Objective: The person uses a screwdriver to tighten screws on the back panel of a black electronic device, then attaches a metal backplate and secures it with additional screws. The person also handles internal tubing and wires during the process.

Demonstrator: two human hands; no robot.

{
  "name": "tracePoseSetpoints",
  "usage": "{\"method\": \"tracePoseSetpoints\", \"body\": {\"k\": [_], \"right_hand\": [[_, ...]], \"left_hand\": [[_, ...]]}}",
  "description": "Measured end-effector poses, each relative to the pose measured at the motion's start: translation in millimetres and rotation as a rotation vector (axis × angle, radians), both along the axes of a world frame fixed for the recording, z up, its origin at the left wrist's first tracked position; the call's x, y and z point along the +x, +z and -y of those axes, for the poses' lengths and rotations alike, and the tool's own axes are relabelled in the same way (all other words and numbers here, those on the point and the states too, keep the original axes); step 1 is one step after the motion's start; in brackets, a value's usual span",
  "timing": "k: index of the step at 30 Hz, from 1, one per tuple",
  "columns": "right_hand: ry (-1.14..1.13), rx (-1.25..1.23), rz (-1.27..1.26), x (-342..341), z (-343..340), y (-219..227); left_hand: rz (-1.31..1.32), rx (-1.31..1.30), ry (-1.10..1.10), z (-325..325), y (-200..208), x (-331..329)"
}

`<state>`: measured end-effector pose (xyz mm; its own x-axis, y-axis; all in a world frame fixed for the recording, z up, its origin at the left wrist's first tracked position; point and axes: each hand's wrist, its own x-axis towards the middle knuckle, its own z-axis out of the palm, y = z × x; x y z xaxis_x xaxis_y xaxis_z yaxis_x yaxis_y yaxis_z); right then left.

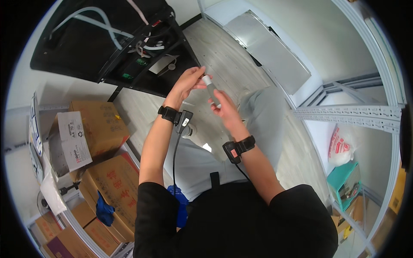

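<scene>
Black short sleeves [232,223] fill the lower edge of the view, nearest the camera, and both bare forearms rise from them toward the middle. At the far left, cardboard boxes [97,129] are stacked on metal shelving, with a blue cloth [104,209] tucked between two of them. Moving right, the left hand [188,82] is closed, its fingertips pinching the upper end of a small grey cylinder [212,91], a short tube with a paler cap at the top. A black wrist strap [168,114] with a cable sits on that arm. The right hand [223,107] grips the cylinder's lower end, fingers curled round it, so the tube is held tilted between both hands above the pale wood floor [223,56]. A second black strap [239,147] wraps the right wrist. Farther right stand grey shelf rails [352,112] and a teal basket [346,182].
</scene>
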<state>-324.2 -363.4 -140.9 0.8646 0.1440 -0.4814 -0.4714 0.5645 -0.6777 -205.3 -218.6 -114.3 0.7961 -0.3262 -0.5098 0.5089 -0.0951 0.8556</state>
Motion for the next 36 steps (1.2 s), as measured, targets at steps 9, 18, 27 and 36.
{"method": "tracePoseSetpoints", "body": {"k": [9,18,27,36], "right_hand": [[0.072,-0.309,0.022,7,41,-12],[-0.554,-0.236,0.038,45,327,-12],[-0.532,-0.586,-0.324,54,460,-241],[-0.497,-0.719,-0.701,82,499,-350]], "left_hand": [[-0.058,-0.098,0.055,36,-35,15],[-0.208,-0.097,0.017,101,-79,58],[-0.401,-0.064,-0.056,183,-172,120],[-0.522,-0.028,-0.025,174,-206,124]]}}
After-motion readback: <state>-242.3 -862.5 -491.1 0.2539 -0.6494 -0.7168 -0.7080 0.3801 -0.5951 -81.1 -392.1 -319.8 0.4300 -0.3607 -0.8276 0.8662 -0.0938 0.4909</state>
